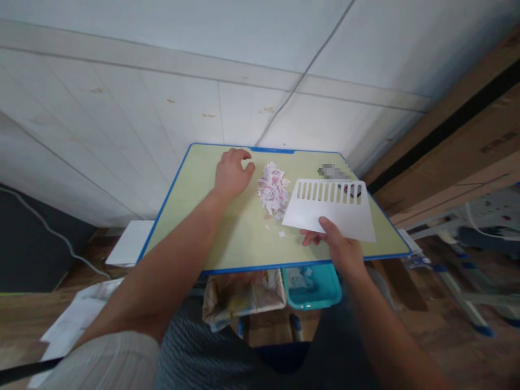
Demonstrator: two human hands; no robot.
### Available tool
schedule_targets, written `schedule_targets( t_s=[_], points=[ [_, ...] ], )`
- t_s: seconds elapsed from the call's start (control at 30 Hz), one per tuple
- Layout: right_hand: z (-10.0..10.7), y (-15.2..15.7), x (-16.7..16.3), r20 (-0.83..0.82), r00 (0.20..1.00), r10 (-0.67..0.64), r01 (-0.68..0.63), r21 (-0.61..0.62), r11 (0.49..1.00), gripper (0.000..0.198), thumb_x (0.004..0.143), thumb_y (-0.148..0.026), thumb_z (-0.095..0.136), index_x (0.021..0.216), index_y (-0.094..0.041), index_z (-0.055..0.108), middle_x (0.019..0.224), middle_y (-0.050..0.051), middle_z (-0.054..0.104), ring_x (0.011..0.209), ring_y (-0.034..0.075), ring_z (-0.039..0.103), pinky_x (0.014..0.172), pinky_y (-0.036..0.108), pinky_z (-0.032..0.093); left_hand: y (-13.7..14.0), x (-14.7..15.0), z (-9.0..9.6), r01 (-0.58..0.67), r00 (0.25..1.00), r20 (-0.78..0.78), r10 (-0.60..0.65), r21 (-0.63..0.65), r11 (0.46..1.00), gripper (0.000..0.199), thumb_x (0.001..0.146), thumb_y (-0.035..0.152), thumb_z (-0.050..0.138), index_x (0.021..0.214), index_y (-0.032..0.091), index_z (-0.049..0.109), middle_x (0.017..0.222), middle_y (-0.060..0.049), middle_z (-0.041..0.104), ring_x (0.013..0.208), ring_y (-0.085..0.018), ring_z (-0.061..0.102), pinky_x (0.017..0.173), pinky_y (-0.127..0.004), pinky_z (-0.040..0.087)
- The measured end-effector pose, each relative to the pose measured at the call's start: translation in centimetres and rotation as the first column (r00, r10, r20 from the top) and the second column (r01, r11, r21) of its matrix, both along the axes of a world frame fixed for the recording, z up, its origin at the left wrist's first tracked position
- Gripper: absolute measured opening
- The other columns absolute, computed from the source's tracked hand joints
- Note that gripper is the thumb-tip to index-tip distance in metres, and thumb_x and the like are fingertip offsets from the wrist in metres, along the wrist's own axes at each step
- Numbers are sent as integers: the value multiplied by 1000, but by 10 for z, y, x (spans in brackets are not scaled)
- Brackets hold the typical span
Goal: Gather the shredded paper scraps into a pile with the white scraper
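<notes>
A white flat panel with a row of slots along its far edge (329,216) is gripped by my right hand (335,244), thumb on top and fingers underneath. Its left corner reaches the edge of a heap of torn paper scraps (273,189), white with reddish marks, on the yellow-green tabletop (239,238). Left of the heap, my left hand (234,172) hovers at or just above the table, holding nothing, with curled fingers and the thumb apart. A few loose scraps (281,234) lie in front of the heap.
Behind the panel lies a partly blurred dark object (333,171). Below the table's front edge are a paper-lined box (244,300) and a turquoise basin (314,295) with scraps inside. Large cardboard boxes (455,130) stand to the right, and a white wall (174,103) rises behind the table.
</notes>
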State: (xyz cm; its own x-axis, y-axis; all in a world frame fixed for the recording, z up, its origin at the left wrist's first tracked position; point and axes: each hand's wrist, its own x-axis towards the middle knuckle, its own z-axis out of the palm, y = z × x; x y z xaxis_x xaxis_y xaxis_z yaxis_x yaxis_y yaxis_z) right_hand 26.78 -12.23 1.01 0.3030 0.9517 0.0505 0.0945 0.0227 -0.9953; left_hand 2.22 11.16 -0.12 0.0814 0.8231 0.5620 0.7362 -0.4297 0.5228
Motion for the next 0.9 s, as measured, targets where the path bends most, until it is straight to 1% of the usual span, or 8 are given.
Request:
schedule_targets(
  t_s=[0.1, 0.23, 0.33, 0.4, 0.5, 0.6, 0.73, 0.9],
  points=[
    [2, 3, 0, 123, 991, 62, -62, -2, 998, 47, 91, -67, 83, 79, -22, 85, 68, 10, 81, 60, 25, 71, 63, 39, 60, 1, -1, 2, -1, 998, -59, 1, 2, 1000, 19, 99, 22, 69, 115, 23, 78, 130, -13, 81, 130, -37, 69, 120, -54, 54],
    [4, 14, 7, 157, 971, 180, -183, 0, 983, 43, 94, -60, 80, 72, -23, 82, 70, 8, 81, 65, 24, 72, 72, 38, 62, 1, -13, 5, -33, 995, -90, 32, -2, 999, 23, 97, 22, 66, 116, 24, 78, 131, -13, 80, 130, -37, 68, 120, -53, 53],
    [7, 22, 13, 121, 966, 228, -232, 21, 973, 39, 97, -50, 78, 68, -24, 79, 71, 7, 82, 70, 24, 75, 83, 39, 64, 1, -26, 7, -78, 993, -91, 76, -20, 997, 23, 95, 22, 63, 113, 25, 78, 130, -14, 79, 131, -39, 66, 121, -55, 52],
    [8, 24, 15, 39, 969, 245, -246, 11, 969, 38, 98, -47, 76, 69, -23, 80, 70, 7, 82, 69, 25, 76, 81, 39, 64, 3, -34, 8, -115, 991, -68, 113, -36, 993, 21, 92, 23, 64, 109, 27, 77, 127, -13, 78, 131, -39, 65, 122, -57, 50],
    [7, 22, 16, -104, 966, 237, -244, -64, 968, 44, 101, -57, 76, 78, -20, 84, 76, 11, 86, 64, 26, 77, 76, 41, 65, 9, -43, 11, -147, 989, -36, 146, -43, 988, 19, 89, 23, 66, 104, 29, 76, 123, -12, 77, 131, -40, 64, 124, -59, 48],
    [3, 19, 17, -61, 976, 210, -216, -120, 969, 53, 103, -66, 74, 75, -22, 84, 83, 12, 89, 72, 29, 82, 90, 46, 68, 11, -44, 13, -133, 991, -35, 131, -55, 990, 18, 88, 24, 67, 102, 29, 78, 122, -12, 77, 131, -40, 64, 125, -59, 47],
    [3, 20, 22, 211, 939, 270, -248, -126, 960, 55, 105, -64, 71, 65, -28, 82, 83, 9, 89, 96, 33, 87, 117, 52, 60, 4, -35, 21, -29, 999, -33, 27, -56, 998, 18, 91, 27, 68, 103, 25, 82, 121, -12, 80, 129, -37, 68, 126, -56, 47],
    [6, 21, 21, 311, 930, 198, -197, -35, 980, 47, 104, -56, 71, 67, -28, 81, 82, 6, 87, 91, 32, 84, 121, 56, 55, -22, -6, 40, 260, 959, 128, -253, -38, 965, 20, 96, 39, 75, 107, 25, 84, 122, -9, 85, 124, -32, 74, 121, -50, 52]
  ],
)
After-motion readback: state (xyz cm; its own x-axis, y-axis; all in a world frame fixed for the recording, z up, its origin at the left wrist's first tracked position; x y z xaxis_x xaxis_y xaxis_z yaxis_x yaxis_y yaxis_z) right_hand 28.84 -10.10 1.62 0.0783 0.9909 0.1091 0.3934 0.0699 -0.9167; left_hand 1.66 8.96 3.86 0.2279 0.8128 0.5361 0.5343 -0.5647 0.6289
